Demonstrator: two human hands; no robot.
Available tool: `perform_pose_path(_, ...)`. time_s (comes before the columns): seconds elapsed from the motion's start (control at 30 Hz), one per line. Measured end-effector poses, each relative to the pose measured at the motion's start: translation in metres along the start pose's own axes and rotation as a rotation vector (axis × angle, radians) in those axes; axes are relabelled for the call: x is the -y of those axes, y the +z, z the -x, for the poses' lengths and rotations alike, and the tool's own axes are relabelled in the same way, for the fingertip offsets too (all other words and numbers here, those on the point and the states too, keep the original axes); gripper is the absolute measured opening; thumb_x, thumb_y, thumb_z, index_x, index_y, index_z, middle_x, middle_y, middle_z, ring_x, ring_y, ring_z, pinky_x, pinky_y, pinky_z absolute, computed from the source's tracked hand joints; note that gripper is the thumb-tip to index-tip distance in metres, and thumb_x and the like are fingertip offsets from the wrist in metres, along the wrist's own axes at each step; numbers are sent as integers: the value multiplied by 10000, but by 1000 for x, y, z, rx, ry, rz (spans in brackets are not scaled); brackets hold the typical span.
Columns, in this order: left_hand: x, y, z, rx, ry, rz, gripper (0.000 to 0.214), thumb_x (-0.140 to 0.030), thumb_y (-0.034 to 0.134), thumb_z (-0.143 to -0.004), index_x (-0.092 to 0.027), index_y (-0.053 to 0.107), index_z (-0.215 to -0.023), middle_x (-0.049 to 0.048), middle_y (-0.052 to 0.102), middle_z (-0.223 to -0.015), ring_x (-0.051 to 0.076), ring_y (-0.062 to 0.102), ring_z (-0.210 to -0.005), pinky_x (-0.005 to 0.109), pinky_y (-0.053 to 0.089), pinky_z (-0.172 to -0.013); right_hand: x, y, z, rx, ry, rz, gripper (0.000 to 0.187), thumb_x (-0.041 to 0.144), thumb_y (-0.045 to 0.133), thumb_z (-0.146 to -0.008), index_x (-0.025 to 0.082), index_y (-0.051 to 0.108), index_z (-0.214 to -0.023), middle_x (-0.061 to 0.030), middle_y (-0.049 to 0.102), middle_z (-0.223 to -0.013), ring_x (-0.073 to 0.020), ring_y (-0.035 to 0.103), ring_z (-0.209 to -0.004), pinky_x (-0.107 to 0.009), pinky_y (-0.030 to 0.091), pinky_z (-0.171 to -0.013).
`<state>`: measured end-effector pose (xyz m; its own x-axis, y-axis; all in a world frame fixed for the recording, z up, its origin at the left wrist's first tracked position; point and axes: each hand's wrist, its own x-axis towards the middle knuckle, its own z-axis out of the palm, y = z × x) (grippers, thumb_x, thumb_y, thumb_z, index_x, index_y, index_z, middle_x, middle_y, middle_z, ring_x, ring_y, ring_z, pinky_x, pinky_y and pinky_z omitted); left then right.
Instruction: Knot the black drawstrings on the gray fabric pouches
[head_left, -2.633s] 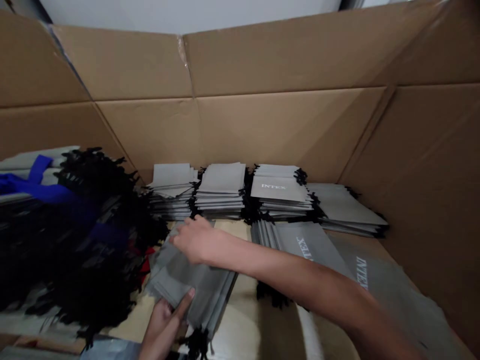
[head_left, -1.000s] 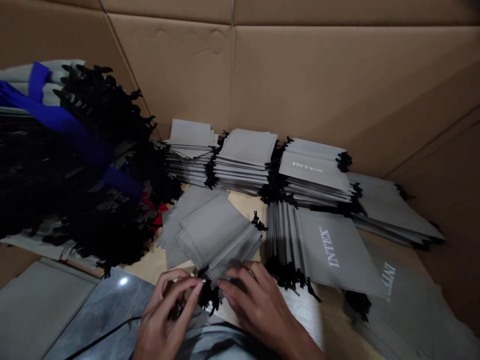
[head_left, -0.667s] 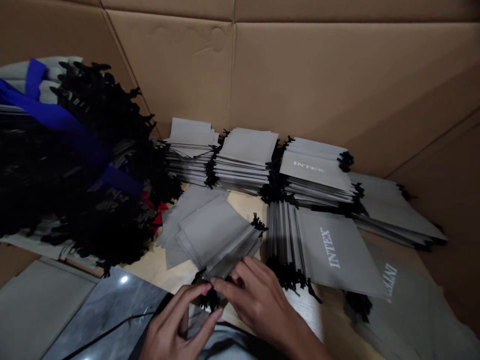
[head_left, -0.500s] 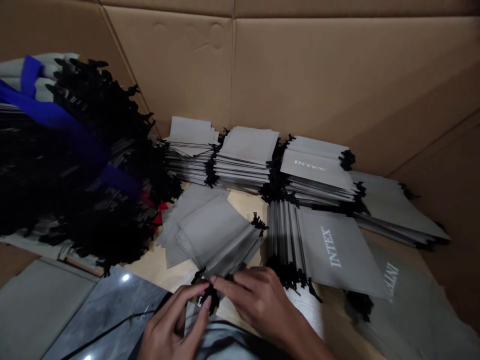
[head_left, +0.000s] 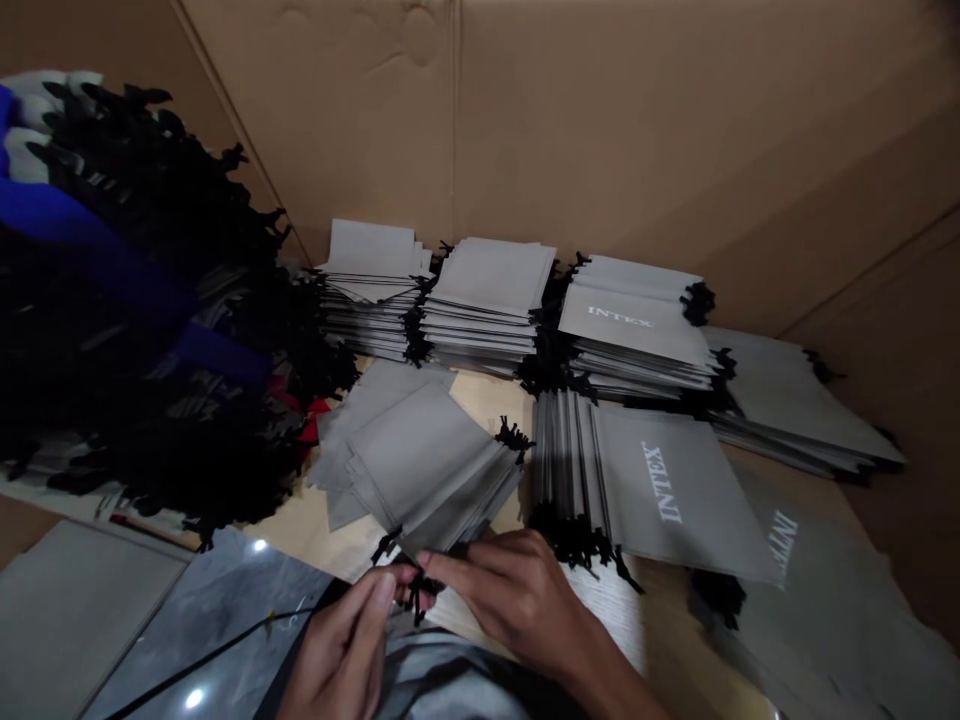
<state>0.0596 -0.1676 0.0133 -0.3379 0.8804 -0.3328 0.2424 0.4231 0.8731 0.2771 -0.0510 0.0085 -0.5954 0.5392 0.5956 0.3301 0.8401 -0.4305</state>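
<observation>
A pile of grey drawstring bags [head_left: 427, 460] lies fanned out at the middle of the wooden table, in front of me. Black knotted cords [head_left: 417, 600] stick out of the pile's near end, and my left hand [head_left: 352, 630] pinches them between thumb and fingers. My right hand [head_left: 517, 590] is closed at the near edge of the same bags, its index finger by the cords. The two hands' fingertips almost meet there, and they partly hide the bag ends. More cords [head_left: 514, 435] show at the pile's far right corner.
A tall heap of bags with black cords [head_left: 172, 330] and a blue strap [head_left: 217, 355] rises at left. Several stacks of grey bags [head_left: 487, 280] line the cardboard wall [head_left: 600, 120]. Bags printed INTEX [head_left: 675, 490] lie to the right. A dark cable [head_left: 210, 660] crosses the lower left.
My left thumb and fingers have closed together over the cords, having been farther apart before. My right hand stays almost in place. The view has tilted slightly downward.
</observation>
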Motion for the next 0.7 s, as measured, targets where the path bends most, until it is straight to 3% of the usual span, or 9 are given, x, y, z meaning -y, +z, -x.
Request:
perform_pose_path(0.07, -6, 5, -2, 122, -110, 92, 619, -706, 694, -969, -238, 768, -1368, -101, 500, -336, 170, 524, -269, 247, 547, -403, 0, 1, 1, -46, -3, -19, 344, 214, 466, -1176, 214, 787, -1301, 64, 522, -631, -123, 462, -500, -296, 304, -502)
perform_pose_path(0.1, -11, 7, -3, 170, -151, 132, 649, -718, 704, -960, -230, 738, -1386, -112, 471, -321, 162, 506, -255, 231, 517, -378, 0, 1, 2, -64, 0, -27, 340, 206, 470, -1173, 210, 789, -1289, 62, 507, -638, -125, 456, -508, -298, 300, -499)
perform_pose_path(0.17, -20, 11, -4, 201, -201, 196, 683, -729, 771, -900, -230, 713, -1362, -79, 587, -399, 150, 532, -274, 199, 455, -329, 1, 3, 4, -91, 8, -29, 324, 175, 490, -1155, 209, 795, -1261, 55, 496, -654, -130, 461, -532, -298, 306, -501)
perform_pose_path(0.27, -29, 16, -4, 132, -212, 228, 636, -699, 859, -826, -230, 737, -1238, -28, 712, -539, 87, 484, -275, 138, 327, -287, 4, 5, 8, -116, 34, -30, 321, 128, 508, -1126, 227, 788, -1249, 41, 538, -697, -135, 503, -578, -285, 346, -535)
perform_pose_path(0.33, -32, 17, -3, 90, -193, 214, 609, -687, 880, -811, -218, 756, -1179, -34, 693, -514, 55, 438, -268, 114, 295, -303, 6, 7, 11, -135, 62, -62, 312, 128, 523, -1123, 233, 765, -1289, 21, 608, -766, -137, 567, -635, -274, 394, -577)
perform_pose_path(0.43, -30, 18, -5, 121, -199, 199, 608, -708, 885, -792, -208, 775, -1119, -39, 662, -465, 55, 422, -260, 118, 282, -319, 10, 10, 16, -153, 100, -139, 218, 158, 606, -1108, 194, 751, -1266, -25, 693, -879, -152, 650, -733, -273, 464, -640)
perform_pose_path(0.7, -2, 19, -13, 113, -164, 220, 509, -662, 885, -799, -195, 836, -996, -17, 690, -473, 49, 397, -266, 130, 255, -327, 14, 4, 16, -143, 118, -226, 144, 137, 694, -1043, 172, 757, -1168, -49, 730, -933, -174, 695, -794, -292, 518, -682)
